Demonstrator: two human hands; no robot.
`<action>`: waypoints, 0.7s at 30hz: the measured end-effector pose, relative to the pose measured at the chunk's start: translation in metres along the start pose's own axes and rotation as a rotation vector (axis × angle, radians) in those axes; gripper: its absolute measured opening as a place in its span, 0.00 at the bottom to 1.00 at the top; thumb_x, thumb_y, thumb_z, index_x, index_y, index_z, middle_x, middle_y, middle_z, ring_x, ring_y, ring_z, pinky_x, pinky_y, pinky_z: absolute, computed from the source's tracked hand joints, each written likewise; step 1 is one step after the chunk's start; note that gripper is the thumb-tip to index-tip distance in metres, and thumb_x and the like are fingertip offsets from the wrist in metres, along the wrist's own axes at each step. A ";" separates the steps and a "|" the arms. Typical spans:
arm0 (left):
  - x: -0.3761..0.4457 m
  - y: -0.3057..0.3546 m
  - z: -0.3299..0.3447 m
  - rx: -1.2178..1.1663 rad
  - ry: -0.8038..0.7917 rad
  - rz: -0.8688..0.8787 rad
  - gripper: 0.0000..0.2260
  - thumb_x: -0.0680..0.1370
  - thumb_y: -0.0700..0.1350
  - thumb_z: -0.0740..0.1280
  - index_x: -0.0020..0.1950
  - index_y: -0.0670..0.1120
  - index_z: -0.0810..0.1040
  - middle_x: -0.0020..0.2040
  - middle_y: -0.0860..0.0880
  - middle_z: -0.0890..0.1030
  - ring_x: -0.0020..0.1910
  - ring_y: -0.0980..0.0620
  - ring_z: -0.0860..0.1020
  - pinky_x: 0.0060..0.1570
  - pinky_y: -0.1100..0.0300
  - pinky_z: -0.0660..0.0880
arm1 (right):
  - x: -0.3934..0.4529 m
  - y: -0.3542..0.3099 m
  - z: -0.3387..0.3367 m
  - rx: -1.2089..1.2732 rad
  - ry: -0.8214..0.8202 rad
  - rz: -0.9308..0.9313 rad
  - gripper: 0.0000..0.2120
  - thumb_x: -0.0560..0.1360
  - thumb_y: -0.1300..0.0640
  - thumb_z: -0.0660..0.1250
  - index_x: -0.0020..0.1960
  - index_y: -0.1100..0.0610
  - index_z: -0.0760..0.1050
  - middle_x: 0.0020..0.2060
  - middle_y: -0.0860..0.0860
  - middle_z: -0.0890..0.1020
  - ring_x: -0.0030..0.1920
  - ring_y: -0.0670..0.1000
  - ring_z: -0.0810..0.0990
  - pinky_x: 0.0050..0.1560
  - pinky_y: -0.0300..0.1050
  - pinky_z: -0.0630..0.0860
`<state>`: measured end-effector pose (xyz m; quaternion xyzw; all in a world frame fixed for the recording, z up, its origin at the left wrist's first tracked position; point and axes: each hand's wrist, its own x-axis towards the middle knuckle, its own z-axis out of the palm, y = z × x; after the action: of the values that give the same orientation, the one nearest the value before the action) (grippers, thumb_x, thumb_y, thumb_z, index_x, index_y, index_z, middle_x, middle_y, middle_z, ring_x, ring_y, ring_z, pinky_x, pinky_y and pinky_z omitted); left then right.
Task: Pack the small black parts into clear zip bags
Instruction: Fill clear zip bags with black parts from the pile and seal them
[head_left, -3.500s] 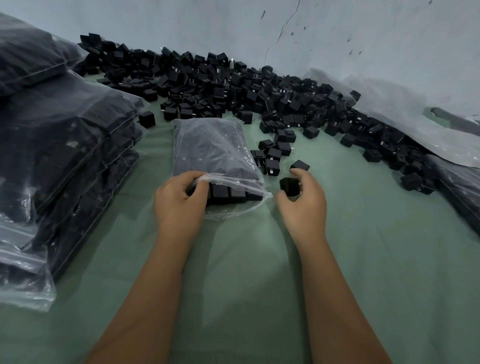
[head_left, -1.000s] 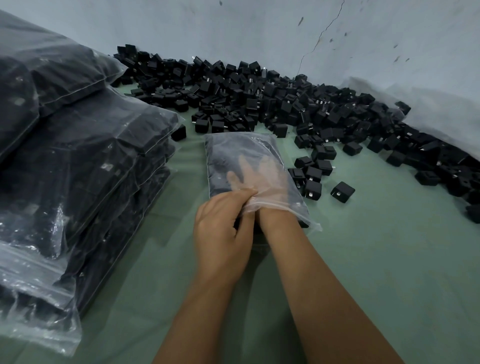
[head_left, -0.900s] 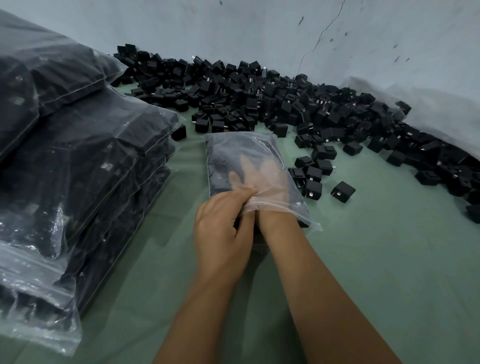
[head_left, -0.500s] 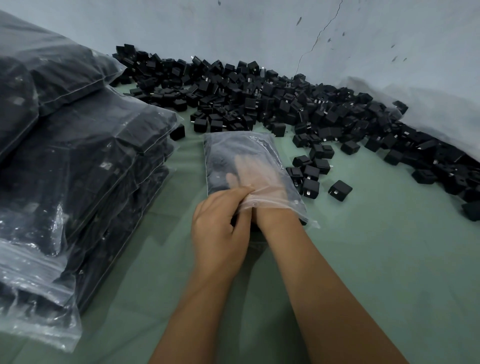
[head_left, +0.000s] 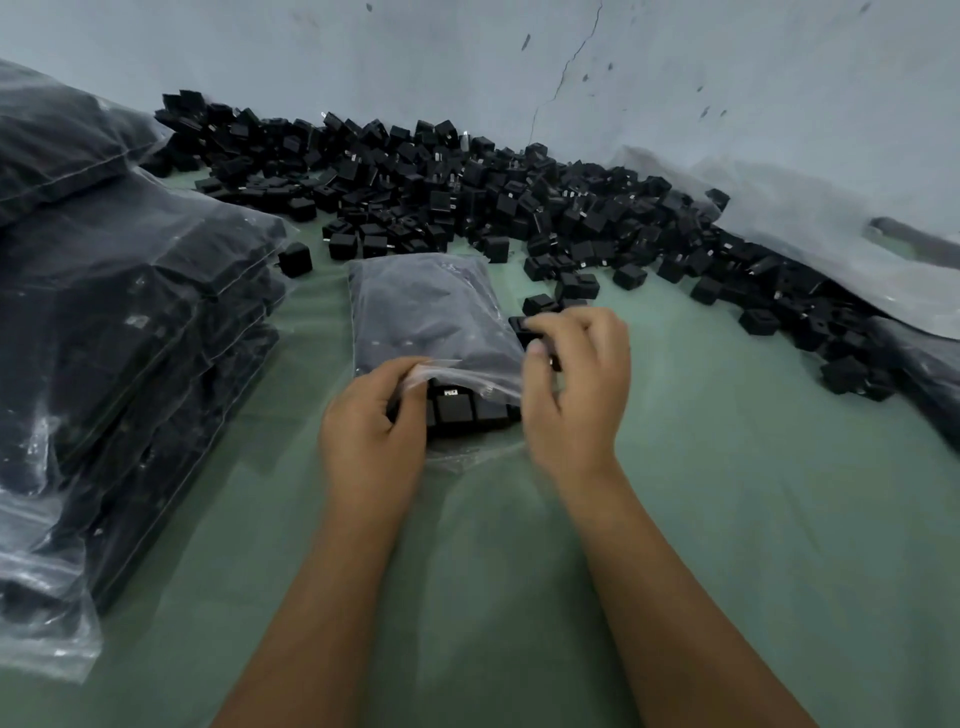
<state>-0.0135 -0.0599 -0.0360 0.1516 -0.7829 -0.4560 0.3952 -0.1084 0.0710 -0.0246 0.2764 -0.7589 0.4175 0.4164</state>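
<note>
The bag (head_left: 431, 317) lies flat in the middle of the green surface (head_left: 727, 519), its mouth toward the person, and it's well filled with black parts; a row of them shows at the opening. The left hand (head_left: 371, 431) is on the mouth's left corner, fingers curled and pinching the upper lip of plastic, lifting it off the row inside. The right hand (head_left: 574, 384) is just beside the bag's right edge, fingers bent over a loose part (head_left: 519, 326) there, the thumb near the bag's lip. It's blurred, so I cannot tell whether those fingers actually grip the part or only touch it. Behind the bag, the heap (head_left: 493, 208) of loose parts runs along the far edge against the wall (head_left: 675, 78), thinning toward the right edge, with a few strays close to the right hand. At the left edge stands a stack (head_left: 130, 338) of filled bags, piled several high. At the far right corner, crumpled plastic (head_left: 810, 228) lies against the wall.
</note>
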 end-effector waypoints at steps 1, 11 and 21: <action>0.000 0.000 0.000 -0.003 -0.005 -0.016 0.09 0.77 0.51 0.61 0.50 0.59 0.81 0.41 0.61 0.82 0.42 0.59 0.79 0.43 0.65 0.74 | 0.014 0.003 -0.004 -0.047 0.024 0.154 0.12 0.74 0.57 0.63 0.56 0.55 0.78 0.53 0.52 0.74 0.54 0.51 0.72 0.54 0.48 0.72; 0.002 -0.005 0.003 0.015 -0.014 -0.072 0.08 0.77 0.53 0.62 0.45 0.61 0.80 0.40 0.63 0.81 0.42 0.61 0.78 0.43 0.67 0.72 | 0.022 0.065 0.011 -0.431 -0.776 0.511 0.23 0.73 0.32 0.53 0.68 0.29 0.60 0.73 0.48 0.62 0.73 0.55 0.52 0.71 0.60 0.51; 0.001 0.000 0.001 -0.010 -0.039 -0.091 0.08 0.76 0.51 0.62 0.43 0.61 0.80 0.39 0.65 0.81 0.39 0.65 0.77 0.38 0.76 0.67 | -0.005 0.053 -0.027 -0.231 -0.523 0.361 0.27 0.73 0.53 0.70 0.70 0.45 0.69 0.67 0.47 0.72 0.70 0.51 0.62 0.70 0.49 0.58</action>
<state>-0.0145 -0.0600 -0.0362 0.1762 -0.7805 -0.4802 0.3594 -0.1357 0.1217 -0.0420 0.1862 -0.9190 0.3109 0.1554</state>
